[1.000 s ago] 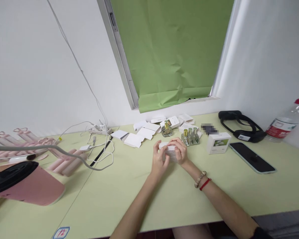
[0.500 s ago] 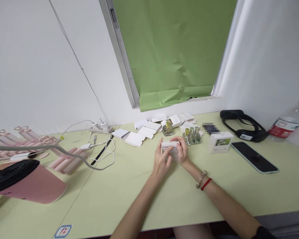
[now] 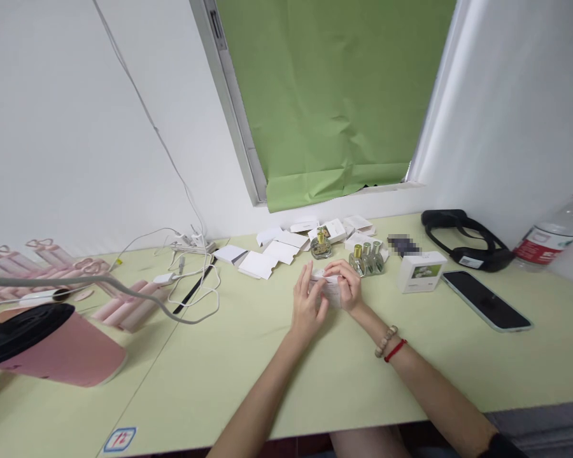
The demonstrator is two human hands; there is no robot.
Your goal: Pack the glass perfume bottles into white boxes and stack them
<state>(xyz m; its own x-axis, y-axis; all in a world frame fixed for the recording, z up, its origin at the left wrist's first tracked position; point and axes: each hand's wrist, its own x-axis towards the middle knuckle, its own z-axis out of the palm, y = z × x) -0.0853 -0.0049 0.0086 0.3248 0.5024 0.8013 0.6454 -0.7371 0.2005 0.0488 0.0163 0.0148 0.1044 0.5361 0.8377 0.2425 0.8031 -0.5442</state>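
A small white box (image 3: 333,294) stands on the table between my two hands, its top edge partly covered by fingers. My left hand (image 3: 308,302) is closed on its left side, with fingers bent over the top. From the right, my right hand (image 3: 347,286) grips the other side, fingers curled across the top edge. Just beyond stand several small glass bottles (image 3: 373,262) with gold and green caps. A rounder glass bottle (image 3: 321,247) with a gold cap is farther back. To the right, an upright white box (image 3: 421,273) bears a green picture.
Flattened white cartons (image 3: 260,264) lie towards the wall. At right are a phone (image 3: 487,300), a black headset (image 3: 472,245) and a water bottle (image 3: 544,242). A pink cup (image 3: 71,350), pink tubes (image 3: 131,308) and looping white cables (image 3: 191,321) occupy the left.
My left fingers have straightened and shifted slightly along the top of the box. The box top looks a little more raised at the left. Both hands stay in nearly the same place.
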